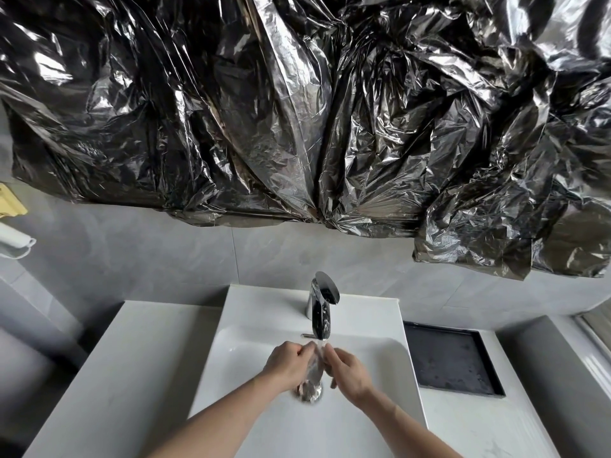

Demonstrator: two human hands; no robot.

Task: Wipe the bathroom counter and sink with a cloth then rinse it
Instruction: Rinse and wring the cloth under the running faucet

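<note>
Both of my hands are in the white sink (231, 328), just under the spout of the chrome faucet (321, 309). Water runs down from the spout. My left hand (287, 363) and my right hand (349, 370) face each other with curled fingers. Between them they pinch a thin, pale grey cloth (314, 365) in the stream; it is blurred by the water. The chrome drain (309, 393) lies directly below the cloth, partly hidden by my left hand.
White counter (115, 375) runs left of the sink, and to the right a square black recessed tray (453, 358) is set into it. Crumpled black plastic sheeting (297, 110) covers the wall above. A yellow item (10, 201) and a white object (13, 241) are at the far left.
</note>
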